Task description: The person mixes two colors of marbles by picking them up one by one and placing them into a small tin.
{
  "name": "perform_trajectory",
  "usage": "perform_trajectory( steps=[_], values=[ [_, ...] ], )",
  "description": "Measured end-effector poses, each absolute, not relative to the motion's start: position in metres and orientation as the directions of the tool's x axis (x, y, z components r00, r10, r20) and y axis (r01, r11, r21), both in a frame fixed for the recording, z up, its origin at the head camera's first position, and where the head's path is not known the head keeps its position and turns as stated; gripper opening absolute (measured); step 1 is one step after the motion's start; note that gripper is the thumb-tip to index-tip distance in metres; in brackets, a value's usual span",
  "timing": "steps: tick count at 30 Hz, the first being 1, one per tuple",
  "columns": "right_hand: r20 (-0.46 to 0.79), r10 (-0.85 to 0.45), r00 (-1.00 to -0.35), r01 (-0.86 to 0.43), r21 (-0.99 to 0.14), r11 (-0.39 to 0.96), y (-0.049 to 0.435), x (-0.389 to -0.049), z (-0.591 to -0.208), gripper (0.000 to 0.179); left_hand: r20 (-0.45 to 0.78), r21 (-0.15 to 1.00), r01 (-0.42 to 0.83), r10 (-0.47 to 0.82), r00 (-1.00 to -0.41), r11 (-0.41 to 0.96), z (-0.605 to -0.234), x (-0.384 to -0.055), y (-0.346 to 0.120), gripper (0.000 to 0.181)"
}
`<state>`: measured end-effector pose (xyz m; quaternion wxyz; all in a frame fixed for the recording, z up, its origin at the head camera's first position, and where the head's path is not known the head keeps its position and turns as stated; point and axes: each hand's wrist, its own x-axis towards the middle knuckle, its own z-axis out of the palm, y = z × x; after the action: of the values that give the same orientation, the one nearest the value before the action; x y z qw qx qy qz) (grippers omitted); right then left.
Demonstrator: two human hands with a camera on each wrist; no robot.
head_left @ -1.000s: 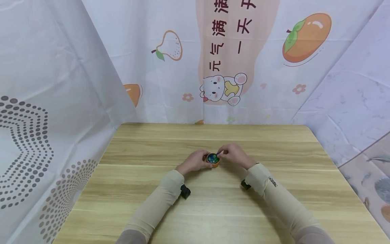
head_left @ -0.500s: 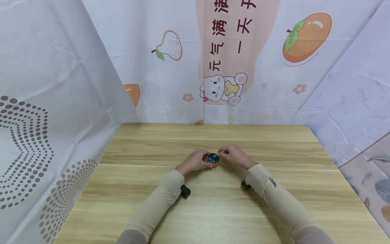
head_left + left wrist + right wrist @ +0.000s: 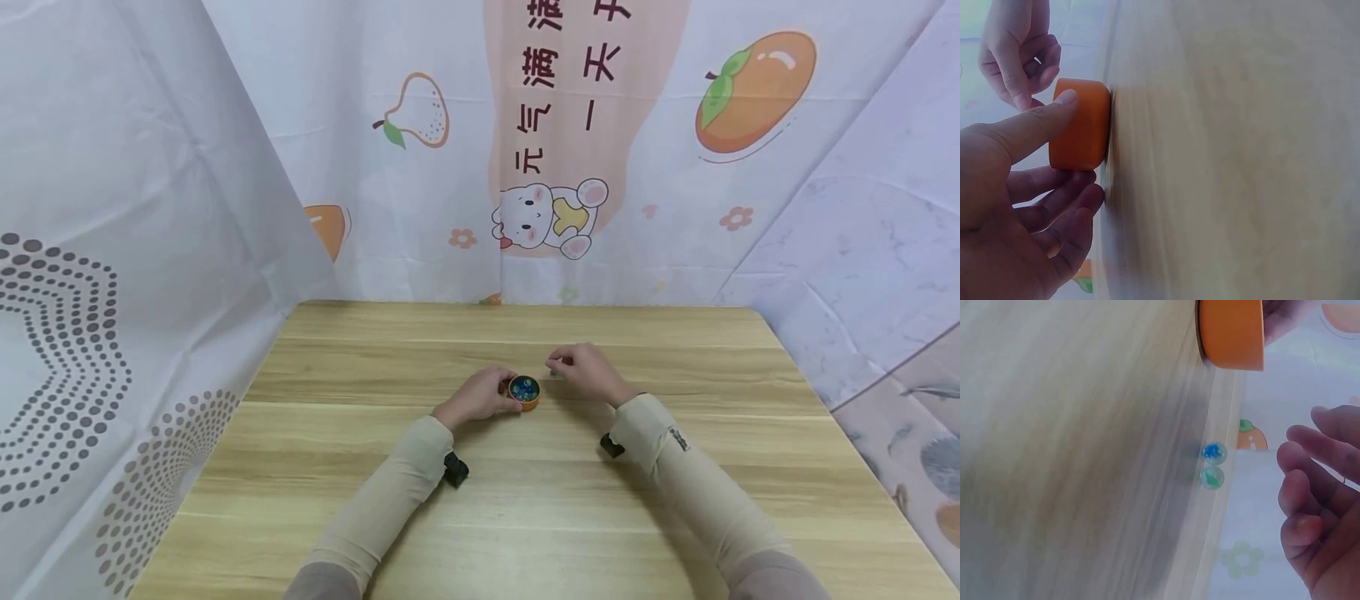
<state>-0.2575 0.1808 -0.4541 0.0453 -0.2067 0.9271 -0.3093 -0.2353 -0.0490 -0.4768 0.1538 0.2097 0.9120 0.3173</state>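
Observation:
A small round orange bowl (image 3: 529, 406) stands on the table, filled with blue and green glass marbles (image 3: 523, 387) in the head view. My left hand (image 3: 480, 395) grips it from the left; in the left wrist view the thumb (image 3: 1054, 119) lies along its side, the other fingers beneath that in view. Two clear marbles, one with a blue core (image 3: 1215, 452) and one with a green core (image 3: 1212, 477), lie side by side on the wood in the right wrist view. Over them hovers my right hand (image 3: 587, 370), fingers loosely bent, nothing between them.
The light wooden table (image 3: 480, 533) carries the bowl and both forearms. Behind it hangs a white printed curtain (image 3: 420, 192), and another sheet (image 3: 112, 208) drapes along the left side.
My right hand has left the bowl's rim, moving right and slightly farther back. The small dark thing at its fingertips a second ago no longer shows. The left hand and bowl stay put.

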Motion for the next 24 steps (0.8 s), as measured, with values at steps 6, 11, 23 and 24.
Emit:
perform_trajectory(
  steps=[6,11,23,24],
  values=[
    [0.067,-0.384,-0.921,-0.351,-0.568,0.745,0.185,-0.259,-0.454,0.025,-0.141,0.637,0.297,0.486,-0.862,0.712,-0.477,-0.236,-0.049,0.058],
    [0.050,-0.359,-0.932,-0.326,-0.549,0.770,0.189,-0.261,-0.455,0.024,-0.142,0.640,0.295,0.486,-0.862,0.709,-0.477,-0.236,-0.049,0.058],
    [-0.048,-0.346,-0.937,-0.273,-0.518,0.810,0.197,-0.265,-0.461,0.022,-0.160,0.637,0.269,0.466,-0.870,0.722,-0.477,-0.234,-0.048,0.057],
    [-0.048,-0.345,-0.937,-0.271,-0.519,0.810,0.197,-0.265,-0.462,0.022,-0.160,0.637,0.270,0.467,-0.870,0.722,-0.477,-0.234,-0.048,0.057]
  ],
)
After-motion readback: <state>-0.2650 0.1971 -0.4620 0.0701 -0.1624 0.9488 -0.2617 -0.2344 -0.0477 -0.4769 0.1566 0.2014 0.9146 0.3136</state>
